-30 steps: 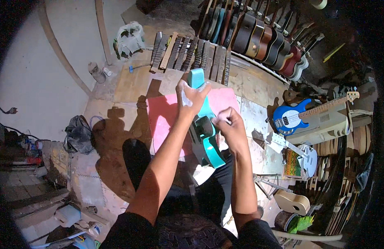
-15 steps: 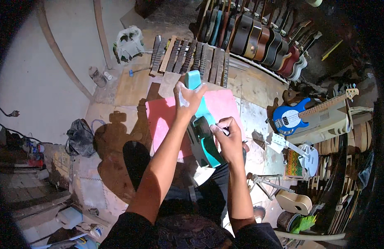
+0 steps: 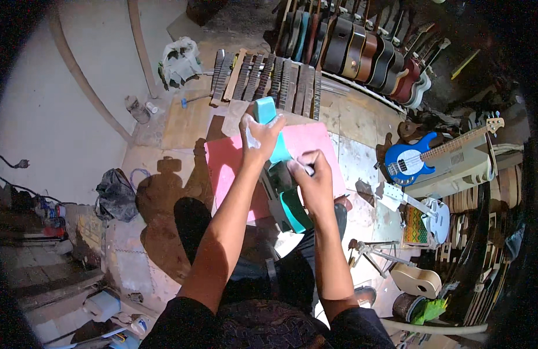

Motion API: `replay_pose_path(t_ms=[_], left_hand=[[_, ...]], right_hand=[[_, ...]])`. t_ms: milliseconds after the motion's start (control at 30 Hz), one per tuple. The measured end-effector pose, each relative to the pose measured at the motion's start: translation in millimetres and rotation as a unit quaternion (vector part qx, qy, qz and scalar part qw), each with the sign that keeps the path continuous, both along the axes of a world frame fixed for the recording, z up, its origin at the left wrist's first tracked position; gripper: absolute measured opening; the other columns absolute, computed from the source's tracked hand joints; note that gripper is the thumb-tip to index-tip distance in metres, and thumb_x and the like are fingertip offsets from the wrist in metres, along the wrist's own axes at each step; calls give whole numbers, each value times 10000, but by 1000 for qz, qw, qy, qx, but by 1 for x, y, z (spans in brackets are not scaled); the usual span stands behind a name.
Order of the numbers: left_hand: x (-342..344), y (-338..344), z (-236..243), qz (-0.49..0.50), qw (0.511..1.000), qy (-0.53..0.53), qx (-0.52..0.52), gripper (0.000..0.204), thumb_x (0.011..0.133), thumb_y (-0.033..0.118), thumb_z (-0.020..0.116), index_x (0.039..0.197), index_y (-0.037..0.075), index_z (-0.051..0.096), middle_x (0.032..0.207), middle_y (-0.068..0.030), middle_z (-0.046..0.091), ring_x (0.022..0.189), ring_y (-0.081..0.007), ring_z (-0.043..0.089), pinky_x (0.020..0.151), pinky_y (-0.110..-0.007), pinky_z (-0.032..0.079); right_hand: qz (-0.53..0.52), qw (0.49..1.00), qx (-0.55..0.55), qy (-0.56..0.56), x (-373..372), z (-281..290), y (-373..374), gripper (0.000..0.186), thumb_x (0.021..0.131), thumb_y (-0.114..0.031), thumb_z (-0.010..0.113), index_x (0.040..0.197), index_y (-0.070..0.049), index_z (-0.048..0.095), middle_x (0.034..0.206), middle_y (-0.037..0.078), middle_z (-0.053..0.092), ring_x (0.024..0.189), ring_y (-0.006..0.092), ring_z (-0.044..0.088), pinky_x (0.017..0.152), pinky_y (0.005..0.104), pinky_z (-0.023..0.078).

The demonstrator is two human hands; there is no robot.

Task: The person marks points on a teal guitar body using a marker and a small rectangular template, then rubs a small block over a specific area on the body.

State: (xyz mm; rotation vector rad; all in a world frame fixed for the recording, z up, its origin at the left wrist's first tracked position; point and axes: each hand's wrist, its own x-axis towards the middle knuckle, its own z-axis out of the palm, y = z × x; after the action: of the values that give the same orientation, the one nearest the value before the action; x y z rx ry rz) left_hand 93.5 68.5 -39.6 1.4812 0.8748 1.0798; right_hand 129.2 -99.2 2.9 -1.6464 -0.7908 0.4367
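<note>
A teal-green, glossy guitar-shaped piece [image 3: 294, 210] is held tilted above my lap, its narrow end pointing away from me. My left hand [image 3: 260, 138] wraps around the narrow part, below the blunt teal tip; white dust coats the back of this hand. My right hand [image 3: 316, 185] is closed over the right edge of the piece, near where the narrow part meets the wider body. A small pale thing [image 3: 309, 170] shows between its fingers, too little of it visible to name. Under the piece lies a pink sheet [image 3: 223, 168].
Beyond the sheet lie several fretted fingerboards [image 3: 274, 78] in a row. Guitars [image 3: 353, 49] stand in a rack behind them. To the right are a blue bass guitar [image 3: 417, 167], a white guitar [image 3: 436, 224] and a metal stand [image 3: 373, 251]. A black plastic bag [image 3: 116, 195] sits at left.
My right hand has slid up and to the left along the teal piece. The left hand and the piece's tip have shifted slightly left.
</note>
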Motion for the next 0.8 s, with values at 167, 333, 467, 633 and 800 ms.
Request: replay_pose_path(t_ms=[167, 333, 467, 633, 800], left_hand=[[1, -4, 4, -7, 999, -8, -40, 361, 760, 301, 777, 812, -8, 599, 729, -125, 627, 670, -264, 609, 662, -438, 492], [0, 16, -38, 34, 997, 67, 4, 439, 762, 331, 790, 905, -34, 590, 811, -160, 640, 742, -280, 610, 714, -439, 500], [-1, -2, -4, 7, 1000, 14, 7, 389, 776, 290, 788, 923, -10, 587, 816, -143, 641, 722, -265, 605, 698, -439, 501], [-2, -3, -3, 16, 999, -17, -33, 329, 777, 264, 780, 837, 9, 581, 712, -100, 615, 626, -232, 579, 624, -424, 489], [-3, -17, 18, 17, 1000, -17, 1, 305, 774, 247, 773, 823, 18, 577, 718, -86, 618, 631, -218, 582, 627, -422, 488]], right_hand=[[-6, 1000, 15, 10, -1, -10, -14, 197, 895, -34, 735, 880, -53, 540, 833, -15, 544, 770, 76, 501, 708, 253, 435], [-5, 999, 37, -37, -5, -20, -6, 200, 897, -45, 739, 875, -56, 540, 860, -5, 550, 784, 83, 506, 737, 251, 433], [-16, 995, 13, 94, -4, -17, -22, 189, 896, -47, 739, 886, -61, 550, 843, -6, 570, 796, 91, 529, 744, 259, 440], [-32, 999, 5, 40, -6, -11, -8, 187, 896, -50, 740, 893, -57, 553, 818, -7, 572, 755, 81, 513, 696, 246, 432], [-48, 999, 5, -14, 0, -9, -6, 166, 897, -44, 727, 919, -48, 562, 825, -7, 578, 757, 87, 504, 690, 261, 435]])
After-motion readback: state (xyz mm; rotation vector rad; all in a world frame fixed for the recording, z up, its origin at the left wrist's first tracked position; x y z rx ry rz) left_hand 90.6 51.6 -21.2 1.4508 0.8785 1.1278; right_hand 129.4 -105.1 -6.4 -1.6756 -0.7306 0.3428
